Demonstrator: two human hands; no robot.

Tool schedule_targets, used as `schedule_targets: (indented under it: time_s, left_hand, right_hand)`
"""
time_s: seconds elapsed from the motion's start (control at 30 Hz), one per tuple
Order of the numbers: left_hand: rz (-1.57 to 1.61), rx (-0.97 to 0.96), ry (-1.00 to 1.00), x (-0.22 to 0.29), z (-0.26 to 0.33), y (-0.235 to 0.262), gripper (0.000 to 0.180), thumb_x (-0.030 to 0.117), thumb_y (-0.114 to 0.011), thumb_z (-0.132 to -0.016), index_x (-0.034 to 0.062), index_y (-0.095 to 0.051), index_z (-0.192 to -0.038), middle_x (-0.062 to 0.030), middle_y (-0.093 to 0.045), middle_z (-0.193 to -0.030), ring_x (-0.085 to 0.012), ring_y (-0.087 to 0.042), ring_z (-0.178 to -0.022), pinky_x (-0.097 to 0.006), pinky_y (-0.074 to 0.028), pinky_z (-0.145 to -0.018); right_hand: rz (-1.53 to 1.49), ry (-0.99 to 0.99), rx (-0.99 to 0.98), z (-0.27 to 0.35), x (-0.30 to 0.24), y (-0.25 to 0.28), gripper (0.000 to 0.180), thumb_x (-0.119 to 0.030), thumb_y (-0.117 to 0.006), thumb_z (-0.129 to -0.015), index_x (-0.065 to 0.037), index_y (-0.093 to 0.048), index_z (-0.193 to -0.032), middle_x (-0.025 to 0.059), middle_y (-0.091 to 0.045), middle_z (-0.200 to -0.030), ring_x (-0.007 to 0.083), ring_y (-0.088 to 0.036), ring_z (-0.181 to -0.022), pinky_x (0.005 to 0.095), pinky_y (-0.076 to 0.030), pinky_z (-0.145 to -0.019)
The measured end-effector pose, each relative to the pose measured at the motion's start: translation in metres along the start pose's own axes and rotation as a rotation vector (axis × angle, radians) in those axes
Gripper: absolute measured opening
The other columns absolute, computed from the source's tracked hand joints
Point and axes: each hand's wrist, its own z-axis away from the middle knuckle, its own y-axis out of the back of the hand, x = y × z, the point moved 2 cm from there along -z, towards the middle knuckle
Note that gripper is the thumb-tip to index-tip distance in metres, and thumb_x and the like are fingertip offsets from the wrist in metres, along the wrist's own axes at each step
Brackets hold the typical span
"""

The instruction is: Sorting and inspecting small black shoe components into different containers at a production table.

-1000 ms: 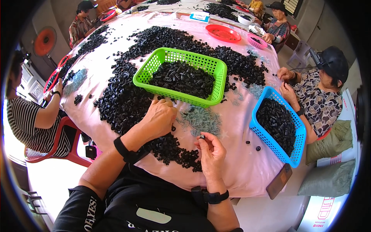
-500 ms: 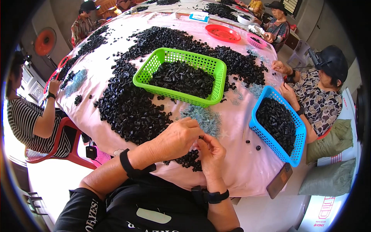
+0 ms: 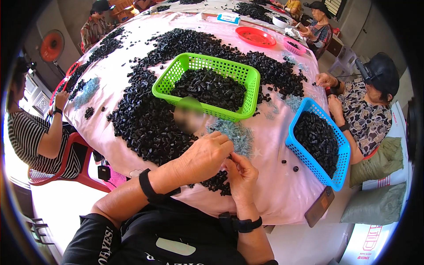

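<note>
My two hands meet above the near edge of a cloth-covered table. My left hand (image 3: pixel 206 152) is closed in a pinch, its fingertips over a pile of small clear bluish pieces (image 3: pixel 236 134); what they hold is hidden. Just to its right, my right hand (image 3: pixel 242 174) pinches a small black plastic part, only a dark bit of which shows between the fingertips. Loose black parts (image 3: pixel 150 128) lie heaped to the left, with a smaller heap (image 3: pixel 217 183) under my hands. Beyond stands a green basket (image 3: pixel 203 110) partly filled with black parts.
A blue basket (image 3: pixel 304 154) of black parts stands at the right, near a dark flat object (image 3: pixel 320 206) on the table edge. A red tray (image 3: pixel 256 37) and a pink basket (image 3: pixel 295 46) lie farther back. Co-workers sit at the left (image 3: pixel 37 137), right (image 3: pixel 360 106) and far end.
My hands stay nearly in place, with the left fingers shifted slightly. At the right, the co-worker's hands have moved a little. A blurred patch now shows over the green basket's near-left corner.
</note>
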Motion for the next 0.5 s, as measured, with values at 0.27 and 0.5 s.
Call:
schedule_targets:
  time_s: [0.27,0.5]
  left_hand:
    - [0.021,0.012,0.030,0.005,0.007,-0.007,0.018,-0.001,-0.067,-0.075,-0.0009,-0.063,-0.093,-0.0145,-0.062,-0.086,-0.0365,-0.062,-0.084,-0.044,-0.052,-0.072]
    - [-0.027,0.121,0.147,-0.024,0.002,0.020,0.008,0.004,-0.064,-0.086,-0.0008,-0.068,-0.093,-0.0182,-0.066,-0.087,-0.0386,-0.065,-0.082,-0.045,-0.053,-0.074]
  right_hand:
    - [-0.160,-0.093,0.092,0.000,-0.008,-0.004,0.018,-0.001,-0.067,-0.094,0.004,-0.072,-0.111,0.0034,-0.070,-0.089,0.0081,-0.063,-0.075,0.0212,-0.053,-0.069]
    - [-0.131,-0.137,0.095,-0.001,-0.007,-0.001,0.018,-0.002,-0.066,-0.095,0.005,-0.070,-0.111,0.0062,-0.071,-0.092,0.0104,-0.068,-0.078,0.0227,-0.055,-0.071]
